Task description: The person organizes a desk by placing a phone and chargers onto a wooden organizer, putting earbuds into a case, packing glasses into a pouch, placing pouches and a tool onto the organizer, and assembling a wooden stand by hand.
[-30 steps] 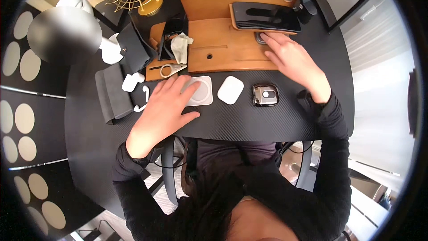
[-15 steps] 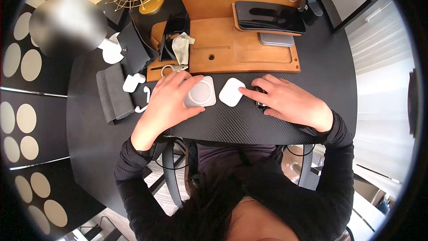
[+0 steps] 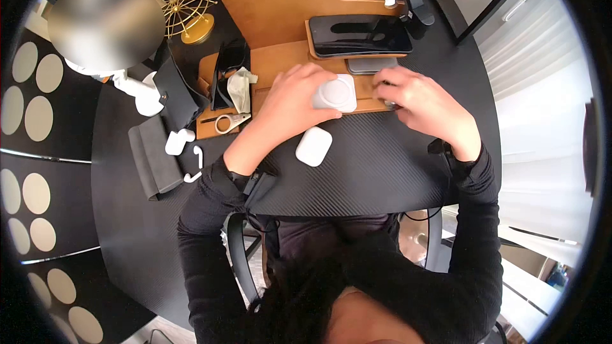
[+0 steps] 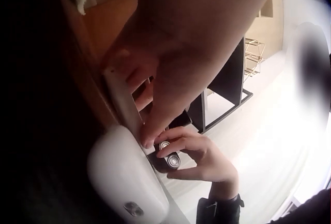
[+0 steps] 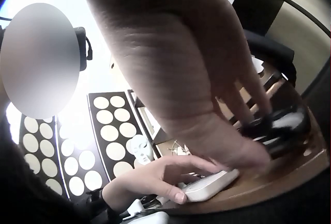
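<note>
My left hand grips a flat white square box with a round disc on its top, over the front of the wooden desk stand. In the right wrist view the box tilts between thumb and fingers. My right hand pinches a small glossy black device at the stand's right front. Two ringed silver discs on the device show in the left wrist view. A white earbud case lies on the black desk, just in front of my left hand.
A black phone lies on the stand's raised shelf, a grey slab below it. Left are loose white earbuds, a grey pouch, a ring-handled tool and a white lamp. A watch hangs at the stand's right.
My left hand has carried the white box from the desk up and right to the stand. My right hand came down from the shelf, took the black device and brought it to the stand's front edge.
</note>
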Demonstrator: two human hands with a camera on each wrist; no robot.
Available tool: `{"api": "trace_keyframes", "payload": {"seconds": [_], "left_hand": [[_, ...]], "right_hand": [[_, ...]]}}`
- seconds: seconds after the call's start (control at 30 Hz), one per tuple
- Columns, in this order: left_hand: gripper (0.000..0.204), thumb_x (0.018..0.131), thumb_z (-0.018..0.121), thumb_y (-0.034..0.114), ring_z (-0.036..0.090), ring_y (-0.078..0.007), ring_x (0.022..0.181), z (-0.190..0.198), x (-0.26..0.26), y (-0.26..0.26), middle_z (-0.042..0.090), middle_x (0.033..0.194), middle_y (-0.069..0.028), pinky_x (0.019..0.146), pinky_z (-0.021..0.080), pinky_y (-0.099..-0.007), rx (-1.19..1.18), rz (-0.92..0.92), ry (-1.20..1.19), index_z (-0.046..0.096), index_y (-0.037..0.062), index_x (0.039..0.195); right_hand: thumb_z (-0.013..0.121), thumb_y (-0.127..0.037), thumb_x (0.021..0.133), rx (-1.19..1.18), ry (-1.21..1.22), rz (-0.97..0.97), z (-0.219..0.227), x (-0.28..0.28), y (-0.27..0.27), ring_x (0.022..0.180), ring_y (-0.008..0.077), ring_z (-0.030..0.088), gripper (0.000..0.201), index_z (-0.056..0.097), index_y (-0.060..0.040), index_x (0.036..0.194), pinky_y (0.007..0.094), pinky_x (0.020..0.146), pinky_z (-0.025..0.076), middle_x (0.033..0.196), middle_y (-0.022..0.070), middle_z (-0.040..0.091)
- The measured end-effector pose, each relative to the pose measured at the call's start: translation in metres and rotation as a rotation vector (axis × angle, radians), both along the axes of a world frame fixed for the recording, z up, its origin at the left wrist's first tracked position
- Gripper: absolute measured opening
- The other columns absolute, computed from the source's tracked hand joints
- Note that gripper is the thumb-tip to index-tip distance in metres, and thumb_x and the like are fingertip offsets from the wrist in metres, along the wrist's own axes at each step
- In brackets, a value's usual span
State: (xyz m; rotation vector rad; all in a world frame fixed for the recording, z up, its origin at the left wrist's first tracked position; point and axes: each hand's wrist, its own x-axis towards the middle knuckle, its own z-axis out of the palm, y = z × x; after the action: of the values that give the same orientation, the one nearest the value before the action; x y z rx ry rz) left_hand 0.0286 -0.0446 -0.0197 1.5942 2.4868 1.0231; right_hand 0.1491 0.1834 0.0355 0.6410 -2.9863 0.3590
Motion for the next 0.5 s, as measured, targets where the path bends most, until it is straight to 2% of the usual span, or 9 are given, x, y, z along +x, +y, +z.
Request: {"api": "trace_keyframes", "payload": {"seconds": [0.03,0.1,0.2,0.23,0.3,0.33,0.4,0.5], "left_hand": [[0.053,0.069,0.082,0.029,0.057,-0.0329,0.105,-0.002,0.002,0.005,0.062,0.107,-0.0118,0.091,0.045,-0.0411,0.024,0.005,0.014,0.064,0.0044,0.111],[0.052,0.069,0.081,0.03,0.056,-0.0332,0.107,-0.004,0.004,0.011,0.061,0.111,-0.012,0.093,0.044,-0.0417,0.021,0.007,-0.01,0.063,0.0045,0.111],[0.054,0.071,0.08,0.029,0.056,-0.0338,0.108,-0.003,0.01,0.009,0.059,0.113,-0.0123,0.093,0.044,-0.0419,0.062,0.015,-0.007,0.061,0.0044,0.114],[0.054,0.071,0.08,0.028,0.055,-0.0339,0.109,0.003,0.016,0.004,0.058,0.113,-0.0123,0.093,0.045,-0.0422,-0.005,0.086,0.031,0.06,0.0048,0.116],[0.055,0.072,0.079,0.026,0.055,-0.034,0.109,0.011,0.021,0.0,0.057,0.114,-0.0123,0.093,0.045,-0.0424,-0.074,0.158,0.063,0.058,0.0053,0.118],[0.054,0.074,0.078,0.025,0.055,-0.0341,0.109,0.014,0.023,-0.002,0.057,0.114,-0.0123,0.092,0.046,-0.0424,-0.135,0.164,0.076,0.058,0.0058,0.12],[0.053,0.076,0.076,0.024,0.055,-0.0342,0.109,0.013,0.024,-0.004,0.056,0.114,-0.0122,0.092,0.047,-0.0424,-0.2,0.177,0.09,0.057,0.0064,0.121],[0.049,0.079,0.073,0.025,0.056,-0.0343,0.108,0.004,0.023,0.001,0.056,0.114,-0.0125,0.091,0.047,-0.0426,-0.089,0.113,0.089,0.057,0.0071,0.122]], "right_hand": [[0.066,0.01,0.064,-0.002,0.0,-0.003,-0.005,-0.003,0.002,0.1,0.031,0.061,0.037,0.063,-0.0009,0.099,0.0409,0.083,0.053,0.104,0.0093,0.061],[0.066,0.008,0.065,-0.063,0.087,0.206,-0.017,-0.009,0.006,0.103,0.0299,0.06,0.037,0.065,-0.0012,0.1,0.0403,0.084,0.054,0.109,0.0083,0.06],[0.069,0.003,0.068,-0.017,0.145,0.185,-0.004,-0.003,0.006,0.102,0.0293,0.061,0.039,0.065,-0.0031,0.106,0.0399,0.084,0.054,0.112,0.0081,0.06],[0.069,0.003,0.068,-0.019,0.14,0.185,0.002,0.0,0.005,0.102,0.0293,0.061,0.039,0.065,-0.0031,0.106,0.0399,0.084,0.054,0.112,0.0081,0.06],[0.071,-0.002,0.071,0.052,0.007,-0.194,0.011,0.005,0.002,0.102,0.0293,0.061,0.039,0.064,-0.0047,0.109,0.0403,0.083,0.054,0.11,0.0087,0.061],[0.074,-0.008,0.073,0.121,-0.035,-0.242,0.009,0.005,0.002,0.1,0.0311,0.061,0.037,0.062,-0.0052,0.108,0.0405,0.08,0.054,0.109,0.009,0.06],[0.072,-0.006,0.073,0.098,-0.032,-0.222,0.006,0.003,0.002,0.098,0.0319,0.061,0.032,0.062,-0.0043,0.103,0.0406,0.078,0.054,0.106,0.0096,0.06],[0.068,-0.003,0.074,0.1,0.044,-0.165,0.001,-0.002,0.006,0.091,0.0326,0.063,0.021,0.061,-0.0026,0.094,0.0409,0.074,0.054,0.097,0.0105,0.06]]}}
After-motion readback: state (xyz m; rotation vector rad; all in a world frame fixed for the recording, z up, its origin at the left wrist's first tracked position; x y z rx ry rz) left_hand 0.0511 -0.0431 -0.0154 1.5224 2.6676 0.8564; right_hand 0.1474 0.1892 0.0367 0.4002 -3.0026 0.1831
